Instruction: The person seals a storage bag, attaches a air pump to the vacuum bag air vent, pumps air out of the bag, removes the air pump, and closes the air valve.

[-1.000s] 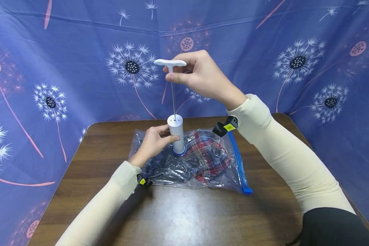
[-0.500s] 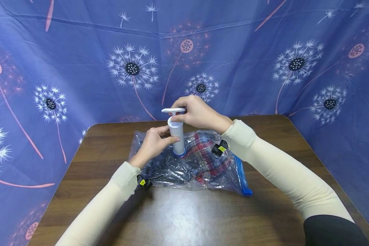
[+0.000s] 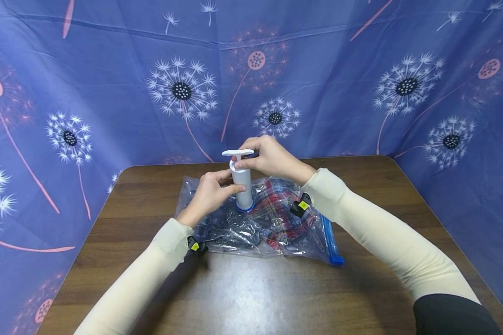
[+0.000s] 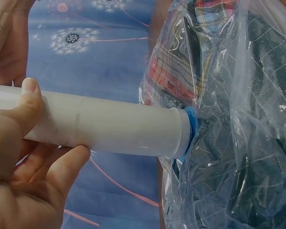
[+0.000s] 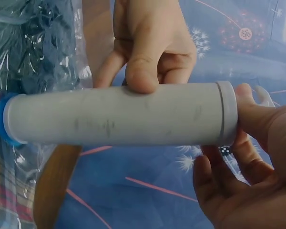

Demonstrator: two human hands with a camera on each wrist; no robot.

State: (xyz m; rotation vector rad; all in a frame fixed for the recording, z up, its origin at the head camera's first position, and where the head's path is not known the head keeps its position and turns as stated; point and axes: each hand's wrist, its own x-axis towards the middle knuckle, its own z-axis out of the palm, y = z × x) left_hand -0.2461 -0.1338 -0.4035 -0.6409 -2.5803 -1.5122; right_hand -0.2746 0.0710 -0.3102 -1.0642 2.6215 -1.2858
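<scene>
A white hand pump (image 3: 244, 197) stands upright on the blue valve (image 4: 192, 125) of a clear plastic storage bag (image 3: 234, 237). My left hand (image 3: 211, 191) grips the pump's barrel, thumb on the near side and fingers behind. The pump's white T-handle (image 3: 237, 152) sits low, just above the barrel's top. My right hand (image 3: 272, 158) holds that handle from the right, with the thumb under the crossbar; part of its grip is hidden. Folded inside the bag are a red-and-blue plaid cloth (image 3: 276, 204) and a dark quilted cloth (image 4: 271, 71).
A blue zip strip with a slider (image 3: 335, 259) closes the bag's right end. Beneath the bag lies a brown wooden table (image 3: 151, 298). Blue dandelion-print fabric (image 3: 121, 93) hangs behind the table and along both sides.
The right hand has pushed the pump handle down from high above the barrel, where its thin rod showed, to near the top. Left hand and bag stay put.
</scene>
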